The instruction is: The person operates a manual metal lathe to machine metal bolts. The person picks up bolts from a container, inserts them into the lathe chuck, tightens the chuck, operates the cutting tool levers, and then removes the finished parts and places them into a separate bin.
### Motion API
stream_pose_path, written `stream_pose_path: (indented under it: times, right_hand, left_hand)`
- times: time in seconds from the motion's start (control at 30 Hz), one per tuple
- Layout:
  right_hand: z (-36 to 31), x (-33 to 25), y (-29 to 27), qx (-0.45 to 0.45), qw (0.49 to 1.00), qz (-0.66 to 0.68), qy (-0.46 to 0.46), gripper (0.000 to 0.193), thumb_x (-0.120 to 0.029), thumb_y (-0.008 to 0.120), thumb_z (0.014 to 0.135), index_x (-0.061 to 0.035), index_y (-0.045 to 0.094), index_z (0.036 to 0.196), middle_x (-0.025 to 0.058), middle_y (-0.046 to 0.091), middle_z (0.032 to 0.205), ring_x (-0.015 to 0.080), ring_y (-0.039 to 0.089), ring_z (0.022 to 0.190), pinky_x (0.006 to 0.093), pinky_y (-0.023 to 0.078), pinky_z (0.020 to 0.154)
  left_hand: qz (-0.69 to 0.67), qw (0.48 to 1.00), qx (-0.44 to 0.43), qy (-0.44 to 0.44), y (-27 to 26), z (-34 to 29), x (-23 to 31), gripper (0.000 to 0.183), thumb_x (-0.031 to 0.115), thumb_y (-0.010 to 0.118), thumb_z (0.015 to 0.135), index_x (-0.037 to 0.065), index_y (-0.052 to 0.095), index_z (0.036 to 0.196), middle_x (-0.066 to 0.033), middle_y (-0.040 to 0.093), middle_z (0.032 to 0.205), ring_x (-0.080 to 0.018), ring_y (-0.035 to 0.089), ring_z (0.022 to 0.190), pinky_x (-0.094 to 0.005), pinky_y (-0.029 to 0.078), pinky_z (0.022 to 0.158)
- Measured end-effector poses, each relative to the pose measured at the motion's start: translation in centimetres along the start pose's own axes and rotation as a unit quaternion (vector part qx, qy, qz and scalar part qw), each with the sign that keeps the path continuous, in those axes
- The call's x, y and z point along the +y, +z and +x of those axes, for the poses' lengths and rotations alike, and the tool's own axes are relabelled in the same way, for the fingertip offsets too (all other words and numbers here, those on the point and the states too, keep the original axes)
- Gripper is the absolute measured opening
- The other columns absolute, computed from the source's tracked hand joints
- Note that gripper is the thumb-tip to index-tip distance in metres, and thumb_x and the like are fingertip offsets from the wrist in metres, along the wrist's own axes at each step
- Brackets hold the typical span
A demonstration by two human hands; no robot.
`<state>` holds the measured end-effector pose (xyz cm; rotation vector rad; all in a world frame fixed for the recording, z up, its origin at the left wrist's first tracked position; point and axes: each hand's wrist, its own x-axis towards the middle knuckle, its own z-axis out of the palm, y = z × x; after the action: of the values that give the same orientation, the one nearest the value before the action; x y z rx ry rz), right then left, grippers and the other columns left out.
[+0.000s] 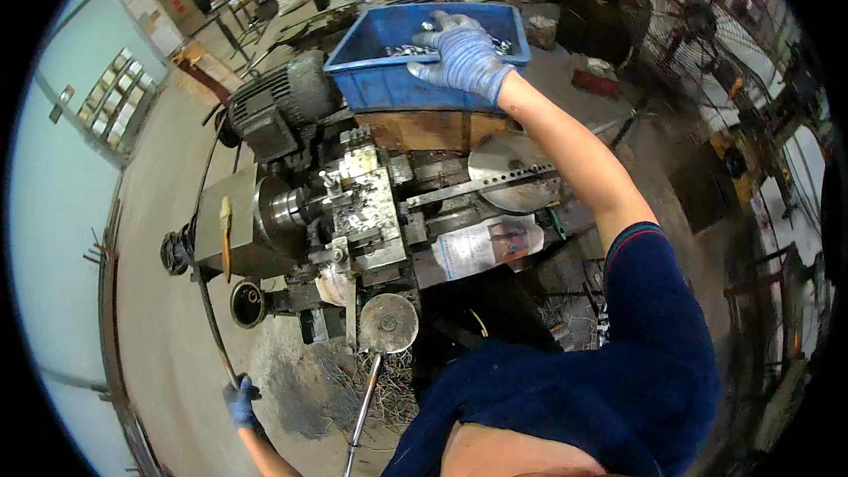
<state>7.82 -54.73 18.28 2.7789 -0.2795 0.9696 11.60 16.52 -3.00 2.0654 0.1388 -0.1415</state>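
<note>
My right hand [464, 55], in a blue-and-white striped glove, reaches over the near rim of a blue plastic bin [389, 88]. Its fingers are apart, with the thumb outside the rim. A small shiny metal piece [427, 26] shows at the fingertips; whether they touch it I cannot tell. Small metal parts [411, 50] lie in the bin. At the lower left, my left hand [240, 402], also gloved, is closed round the lower end of a long dark lever [212, 322], which runs up beside the lathe headstock [231, 221].
The lathe's chuck [287, 208], tool slide [367, 203] and motor [283, 102] fill the middle. A wooden-handled brush [226, 238] lies on the headstock. A printed sheet [486, 247] covers part of the bed. Metal shavings [389, 389] litter the floor. A large fan [689, 22] stands far right.
</note>
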Motion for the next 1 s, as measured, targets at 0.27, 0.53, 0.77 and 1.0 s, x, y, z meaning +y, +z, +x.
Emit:
stream_pose_path:
  times: [0.27,0.53,0.77,1.0]
  right_hand:
    - [-16.3,8.7,-2.2,0.046,0.968,0.224,0.105,0.048,-0.048,0.068,0.071,-0.0060,0.067,0.095,0.0129,0.065,0.097,0.0288,0.063,0.087,0.0346,0.049,0.079]
    - [-48.3,14.0,-8.2,-0.327,0.726,0.103,0.596,0.046,-0.051,0.059,0.075,-0.0096,0.067,0.094,0.0147,0.066,0.083,0.0269,0.064,0.081,0.0374,0.049,0.076]
    - [-56.5,8.8,-4.9,-0.533,0.673,0.013,0.513,0.061,-0.059,0.058,0.070,-0.0036,0.067,0.094,0.0181,0.066,0.093,0.0310,0.063,0.090,0.0381,0.047,0.081]
    - [-55.3,9.6,-4.2,-0.519,0.662,0.010,0.541,0.062,-0.056,0.060,0.069,-0.0014,0.065,0.098,0.0216,0.064,0.097,0.0327,0.062,0.092,0.0392,0.047,0.082]
  left_hand:
    - [0.059,0.990,-0.013,-0.127,-3.2,1.1,-2.2,0.036,0.028,0.060,0.086,-0.004,0.058,0.104,-0.0119,0.061,0.069,-0.0185,0.059,0.057,-0.0306,0.051,0.053]
    - [0.081,0.993,-0.088,0.021,9.6,-5.6,10.6,0.037,0.024,0.056,0.088,-0.001,0.056,0.115,-0.0177,0.063,0.087,-0.0274,0.060,0.079,-0.0381,0.052,0.076]
    - [0.106,0.981,-0.133,0.094,13.6,-5.7,13.3,0.037,0.025,0.055,0.088,-0.002,0.056,0.114,-0.0173,0.063,0.087,-0.0265,0.060,0.079,-0.0373,0.051,0.075]
    - [0.109,0.970,-0.161,0.145,15.2,-6.3,15.2,0.037,0.025,0.055,0.089,-0.002,0.056,0.113,-0.0169,0.063,0.086,-0.0256,0.060,0.078,-0.0366,0.051,0.074]
